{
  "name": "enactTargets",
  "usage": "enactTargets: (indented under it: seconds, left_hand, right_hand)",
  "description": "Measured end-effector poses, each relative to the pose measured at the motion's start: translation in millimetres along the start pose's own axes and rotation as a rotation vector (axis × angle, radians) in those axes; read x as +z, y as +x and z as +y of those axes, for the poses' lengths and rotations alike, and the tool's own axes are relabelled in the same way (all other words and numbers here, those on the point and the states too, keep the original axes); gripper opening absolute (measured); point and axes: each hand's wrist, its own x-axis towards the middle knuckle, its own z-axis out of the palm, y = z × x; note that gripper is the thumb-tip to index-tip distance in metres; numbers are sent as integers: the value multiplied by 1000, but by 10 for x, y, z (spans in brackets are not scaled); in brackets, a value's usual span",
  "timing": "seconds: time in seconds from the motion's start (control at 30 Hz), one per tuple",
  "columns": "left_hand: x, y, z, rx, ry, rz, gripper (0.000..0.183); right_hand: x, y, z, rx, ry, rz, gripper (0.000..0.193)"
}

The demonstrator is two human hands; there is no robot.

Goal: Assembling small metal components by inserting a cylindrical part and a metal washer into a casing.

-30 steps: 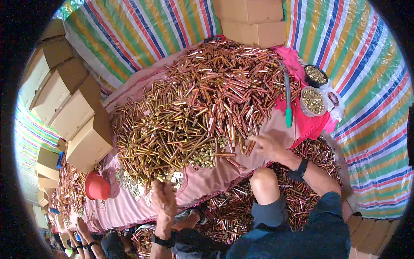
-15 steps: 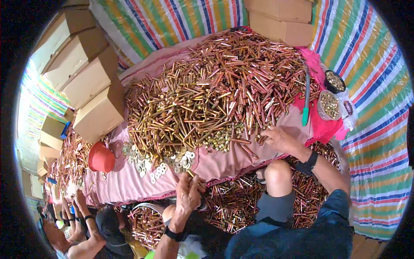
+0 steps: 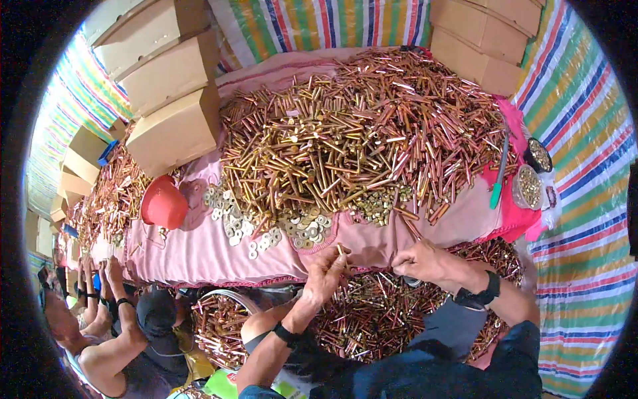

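My left hand [image 3: 325,274] is closed around a short brass-coloured metal rod [image 3: 341,250], whose pale end stands up above the fingers. To its right, my right hand [image 3: 422,261] is closed in front of the cloth edge, and what is in its fingers is hidden. Beyond both hands spreads a big heap of copper-coloured metal rods [image 3: 359,133] on a pink cloth [image 3: 193,256]. Flat washers [image 3: 309,229] lie nearest my left hand. A small pile of nuts [image 3: 373,207] sits beyond the gap between the hands. One loose rod [image 3: 412,228] lies just past my right hand.
More rods [image 3: 379,312] fill the space below the cloth edge. A red bowl [image 3: 164,203] stands left, before stacked cardboard boxes [image 3: 176,126]. At right are a green-handled tool [image 3: 496,194] and tubs of small parts [image 3: 530,186]. Other people [image 3: 123,326] work at the lower left.
My right hand has drawn back from the nuts toward me, its fingers now closed. My left hand still holds the rod. The view has shifted, so the heap sits farther right.
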Motion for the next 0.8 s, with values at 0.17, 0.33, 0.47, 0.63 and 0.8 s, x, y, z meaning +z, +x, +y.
enactTargets:
  seconds: [0.17,0.33,0.47,0.63,0.8]
  left_hand:
    - [-20,-221,-70,-57,114,-54,26]
    - [4,-503,-27,8,96,16,24]
    - [-89,-571,-94,120,199,165,23]
    - [-119,-592,-97,138,29,261,27]
    - [-169,-322,-208,155,75,275,25]
  right_hand:
    - [279,656,-15,-26,36,275,23]
    - [737,1444,-70,-240,-138,444,24]
    - [870,1647,-106,-354,-222,475,30]
    - [823,1618,-301,-243,-405,380,24]
    - [794,1569,-15,-60,327,469,12]
